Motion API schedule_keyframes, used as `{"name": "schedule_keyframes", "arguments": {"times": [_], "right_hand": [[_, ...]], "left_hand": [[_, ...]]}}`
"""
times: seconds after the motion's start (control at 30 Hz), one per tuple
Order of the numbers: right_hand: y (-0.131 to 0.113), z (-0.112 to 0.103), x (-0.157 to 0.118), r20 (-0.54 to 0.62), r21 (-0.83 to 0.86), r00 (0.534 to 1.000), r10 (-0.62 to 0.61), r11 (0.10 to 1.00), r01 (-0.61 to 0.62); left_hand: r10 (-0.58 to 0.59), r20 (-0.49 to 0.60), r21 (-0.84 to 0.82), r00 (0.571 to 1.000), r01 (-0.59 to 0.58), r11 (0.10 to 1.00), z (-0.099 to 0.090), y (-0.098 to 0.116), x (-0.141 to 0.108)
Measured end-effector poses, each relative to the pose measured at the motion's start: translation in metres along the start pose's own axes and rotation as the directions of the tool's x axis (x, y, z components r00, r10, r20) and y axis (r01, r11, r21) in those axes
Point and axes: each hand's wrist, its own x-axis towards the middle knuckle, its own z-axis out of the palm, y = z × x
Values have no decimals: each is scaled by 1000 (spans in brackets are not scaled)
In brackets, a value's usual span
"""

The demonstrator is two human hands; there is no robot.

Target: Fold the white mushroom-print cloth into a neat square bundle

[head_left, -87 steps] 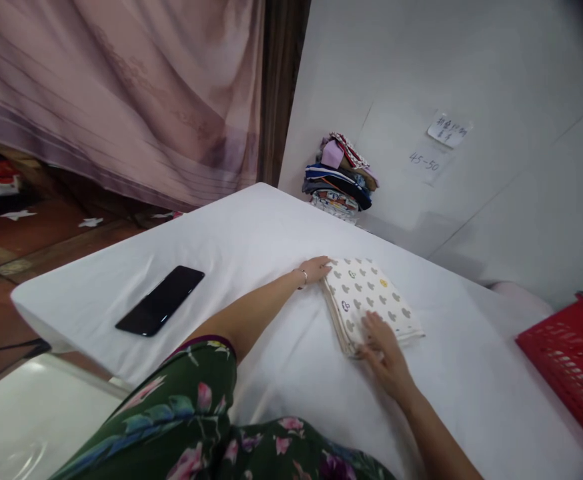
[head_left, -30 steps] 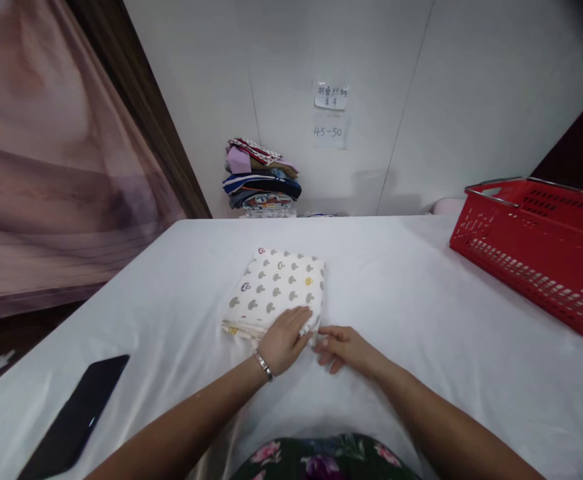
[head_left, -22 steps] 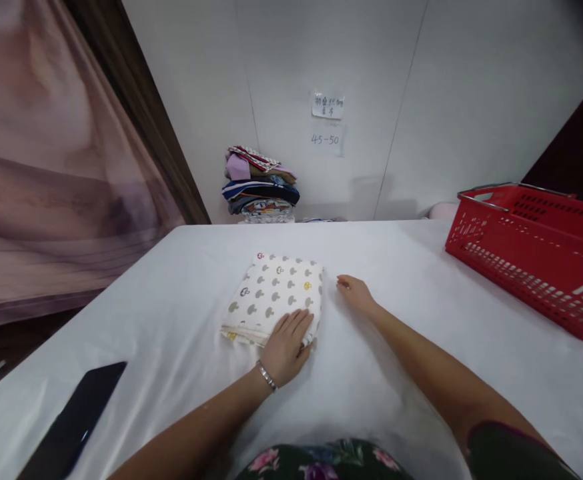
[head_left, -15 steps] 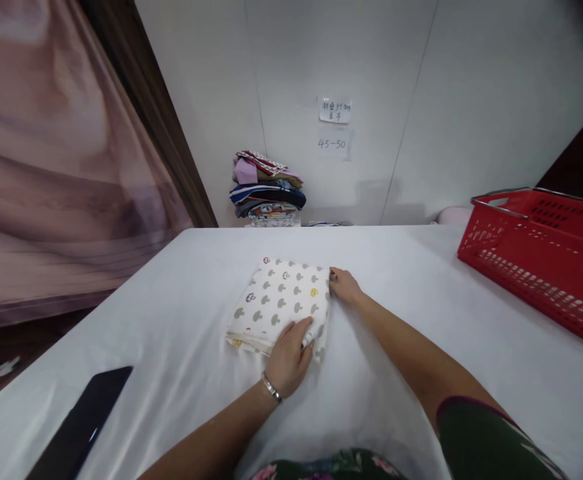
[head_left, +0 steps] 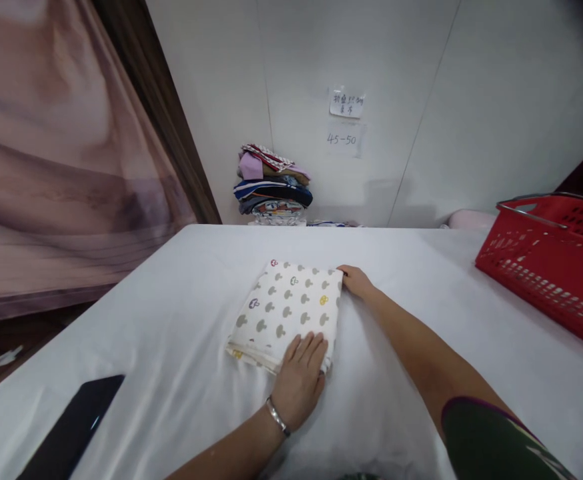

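A folded white cloth printed with grey, yellow, red and purple mushroom shapes lies on the white-covered table. My left hand rests flat on its near right part, fingers stretched out and a silver bracelet at the wrist. At the far right corner my right hand pinches the cloth's edge between thumb and fingers. Layered folds show along the near left edge of the cloth.
A red plastic basket with a metal handle stands at the right. Folded fabrics are stacked against the wall at the back. A black flat device lies at the near left. A pink curtain hangs on the left.
My left hand has flattened out, its fingers spreading over the near right part of the cloth. The right hand still holds the far right corner. The whole view has shifted slightly.
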Motion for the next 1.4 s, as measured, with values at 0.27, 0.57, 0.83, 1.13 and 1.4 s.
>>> {"name": "schedule_keyframes", "arguments": {"times": [0.27,0.57,0.83,1.13,1.4], "right_hand": [[0,-2,-2,47,-56,995,-83,995,85],[-8,11,-11,-30,59,999,29,998,-28],[-9,12,4,-30,5,997,67,998,-67],[-7,3,1,24,-75,1000,-17,997,19],[1,7,-2,-30,-110,999,32,993,-35]], "left_hand": [[-18,-11,-31,1000,17,999,0,-1,0],[-19,-25,-64,1000,17,998,1,-1,0],[-27,24,-50,999,28,998,-1,0,0],[-15,23,-83,1000,17,996,-5,0,-1],[-7,-10,-120,1000,6,993,-1,-6,-3]]}}
